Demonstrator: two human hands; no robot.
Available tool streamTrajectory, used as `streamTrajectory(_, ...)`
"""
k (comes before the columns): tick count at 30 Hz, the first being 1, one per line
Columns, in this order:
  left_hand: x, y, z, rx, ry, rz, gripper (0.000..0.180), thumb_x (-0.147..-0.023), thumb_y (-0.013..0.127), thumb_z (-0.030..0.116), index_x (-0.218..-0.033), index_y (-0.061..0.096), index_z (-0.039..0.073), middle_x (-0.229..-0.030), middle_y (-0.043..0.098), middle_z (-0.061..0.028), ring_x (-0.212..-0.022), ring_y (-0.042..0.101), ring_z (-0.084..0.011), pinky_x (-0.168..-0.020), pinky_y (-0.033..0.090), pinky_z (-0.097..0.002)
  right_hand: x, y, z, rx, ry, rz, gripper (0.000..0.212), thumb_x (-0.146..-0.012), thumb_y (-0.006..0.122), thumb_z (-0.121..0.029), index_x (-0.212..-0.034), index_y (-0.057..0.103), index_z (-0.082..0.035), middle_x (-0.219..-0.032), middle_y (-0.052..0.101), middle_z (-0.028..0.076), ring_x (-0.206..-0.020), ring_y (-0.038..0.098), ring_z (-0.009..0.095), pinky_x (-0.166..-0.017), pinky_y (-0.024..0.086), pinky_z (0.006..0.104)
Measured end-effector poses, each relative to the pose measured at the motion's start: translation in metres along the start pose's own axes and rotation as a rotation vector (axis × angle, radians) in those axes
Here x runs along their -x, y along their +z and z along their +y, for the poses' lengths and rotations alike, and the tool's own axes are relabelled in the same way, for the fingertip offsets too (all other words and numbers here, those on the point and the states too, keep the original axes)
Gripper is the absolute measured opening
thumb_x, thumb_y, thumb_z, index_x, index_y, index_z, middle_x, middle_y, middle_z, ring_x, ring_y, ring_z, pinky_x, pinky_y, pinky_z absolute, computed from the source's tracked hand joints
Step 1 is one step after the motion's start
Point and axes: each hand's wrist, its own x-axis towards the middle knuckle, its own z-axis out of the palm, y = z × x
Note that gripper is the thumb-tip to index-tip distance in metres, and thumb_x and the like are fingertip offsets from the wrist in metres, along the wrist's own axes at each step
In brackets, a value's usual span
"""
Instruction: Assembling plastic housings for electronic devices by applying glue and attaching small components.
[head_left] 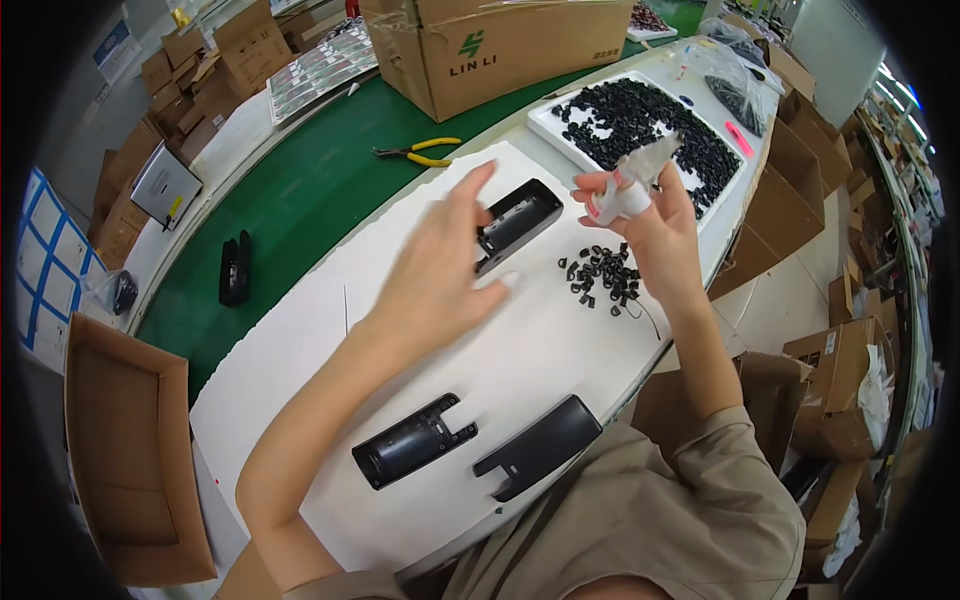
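My right hand (662, 225) is closed around a small white squeeze bottle (626, 200), held above the paper with its pale nozzle pointing up and away. My left hand (435, 265), slightly blurred, has its fingers apart beside a black plastic housing (522, 218) and partly covers it; whether it touches the housing I cannot tell. Just below my right hand lies a loose pile of small black parts (603, 278). Nearer to me are two more black shells, one hollow side up (415, 441) and one smooth side up (538, 447), each with a notched end.
White paper (290, 400) covers the near bench. Beyond it runs a green belt (330, 190) with yellow-handled pliers (418, 152), another black housing (234, 268) and a large carton (500, 50). A white tray (548, 122) of black parts stands far right; an open carton (130, 460) at left.
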Motion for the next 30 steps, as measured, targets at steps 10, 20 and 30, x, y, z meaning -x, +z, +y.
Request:
streamTrajectory(10,0.022,0.026,-0.039,-0.227,-0.146,0.060,0.062,-0.062,0.071,0.026,-0.111,0.045,-0.002,-0.100,0.048,-0.0138,-0.095,0.045,-0.0268,-0.085,0.034,-0.0360,-0.035,-0.005,0.000,-0.751,0.250,-0.110,0.040,-0.090,0.042,-0.044,-0.101,0.045,-0.006,-0.065,0.033,-0.002,-0.057,0.029,0.008,-0.052,0.026,0.0222)
streamTrajectory(20,0.027,0.034,-0.042,-0.263,0.052,0.241,0.052,-0.054,0.068,0.008,-0.102,0.048,0.002,-0.099,0.052,-0.0089,-0.093,0.046,-0.0232,-0.076,0.029,-0.0348,-0.044,-0.017,0.030,-1.038,0.350,-0.019,0.039,-0.086,0.052,-0.042,-0.094,0.050,-0.004,-0.064,0.034,-0.002,-0.057,0.028,0.009,-0.053,0.026,0.0223)
streamTrajectory(30,0.029,0.038,-0.045,-0.350,0.175,0.315,0.056,-0.053,0.064,0.002,-0.107,0.047,0.002,-0.106,0.052,-0.0101,-0.094,0.047,-0.0237,-0.080,0.028,-0.0351,-0.039,-0.017,0.033,-1.123,0.294,-0.034,0.032,-0.087,0.052,-0.036,-0.084,0.050,-0.004,-0.065,0.034,-0.001,-0.058,0.028,0.010,-0.053,0.027,0.0230)
